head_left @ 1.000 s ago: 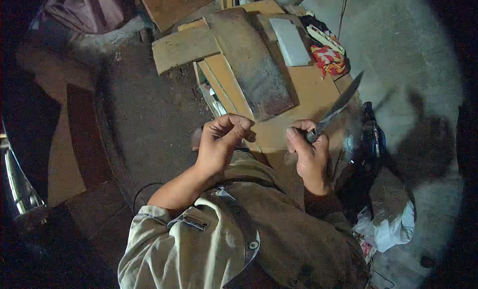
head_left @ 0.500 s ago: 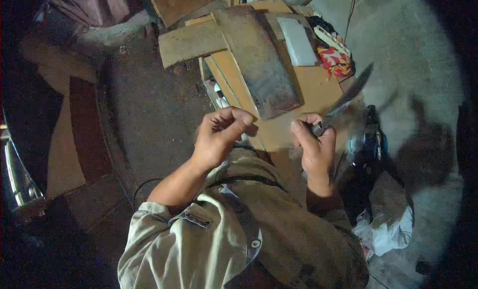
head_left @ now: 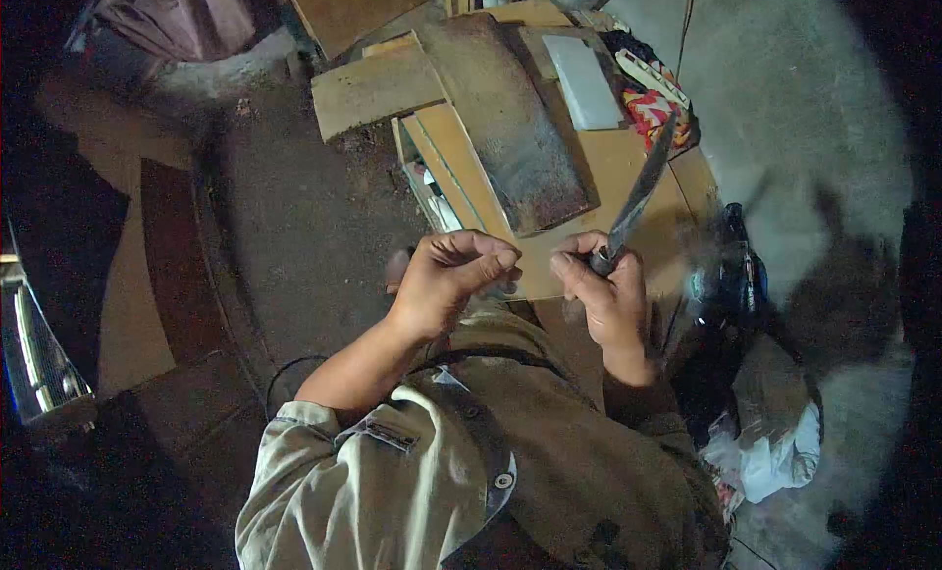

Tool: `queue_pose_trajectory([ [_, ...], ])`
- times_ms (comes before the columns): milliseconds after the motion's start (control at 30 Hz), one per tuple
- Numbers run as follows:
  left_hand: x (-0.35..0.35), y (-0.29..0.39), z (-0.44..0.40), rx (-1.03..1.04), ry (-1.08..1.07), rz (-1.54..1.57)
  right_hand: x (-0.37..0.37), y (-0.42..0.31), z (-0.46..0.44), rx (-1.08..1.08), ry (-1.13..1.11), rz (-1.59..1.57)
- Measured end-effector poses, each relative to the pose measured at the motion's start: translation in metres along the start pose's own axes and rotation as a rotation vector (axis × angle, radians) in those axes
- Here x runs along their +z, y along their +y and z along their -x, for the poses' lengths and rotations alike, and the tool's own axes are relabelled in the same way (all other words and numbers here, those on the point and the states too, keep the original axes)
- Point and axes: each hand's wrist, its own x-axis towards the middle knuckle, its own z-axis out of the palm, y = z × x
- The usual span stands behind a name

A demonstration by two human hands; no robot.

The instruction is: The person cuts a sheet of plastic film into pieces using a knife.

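My right hand (head_left: pixel 613 300) is closed around the handle of a knife (head_left: pixel 643 189). The long dark blade points up and to the right, away from me. To its left, my left hand (head_left: pixel 446 276) is closed in a pinch, thumb against the fingers. Whatever may be between those fingertips is too small to make out. Both hands are in front of my body at waist height, a short gap apart. Beyond them lies a worn, dark-stained board (head_left: pixel 520 129) on a sheet of cardboard (head_left: pixel 643 202).
A white slab-like packet (head_left: pixel 584 82) and a red-and-yellow patterned cloth (head_left: pixel 650 114) lie on the far side. A dark object (head_left: pixel 731 266) stands at the right, with crumpled plastic bags (head_left: pixel 780 462) nearer me. Cardboard (head_left: pixel 128 295) is at the left.
My hands have come closer together, the left moving right and slightly down, the right moving left. The knife has swung to a more upright angle and shifted left.
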Motion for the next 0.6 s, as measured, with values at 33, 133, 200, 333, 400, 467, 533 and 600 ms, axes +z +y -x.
queue_pose_trajectory([
  [33, -0.001, 0.0, -0.001, -0.001, -0.001, -0.002, 0.0, -0.001, 0.0, -0.008, 0.002, -0.001],
  [133, -0.002, 0.001, 0.0, -0.038, -0.04, 0.015, -0.003, 0.008, -0.001, -0.018, 0.004, -0.014],
  [200, 0.001, 0.003, 0.001, 0.004, -0.027, -0.038, -0.003, 0.011, -0.001, -0.02, 0.003, -0.025],
  [333, 0.002, -0.002, 0.001, -0.026, -0.039, 0.05, -0.001, 0.004, 0.001, 0.009, -0.015, -0.029],
  [400, 0.001, -0.001, 0.0, -0.033, 0.041, -0.007, -0.003, 0.003, 0.001, 0.021, -0.047, -0.038],
  [467, 0.003, -0.001, 0.001, -0.036, 0.041, -0.018, -0.005, 0.007, 0.0, 0.029, -0.073, 0.032],
  [533, 0.003, -0.002, 0.001, -0.039, 0.043, -0.03, -0.005, 0.011, 0.0, 0.029, -0.059, -0.004],
  [600, 0.001, -0.005, 0.0, 0.006, -0.001, -0.138, -0.003, 0.011, 0.0, 0.029, -0.047, -0.04],
])
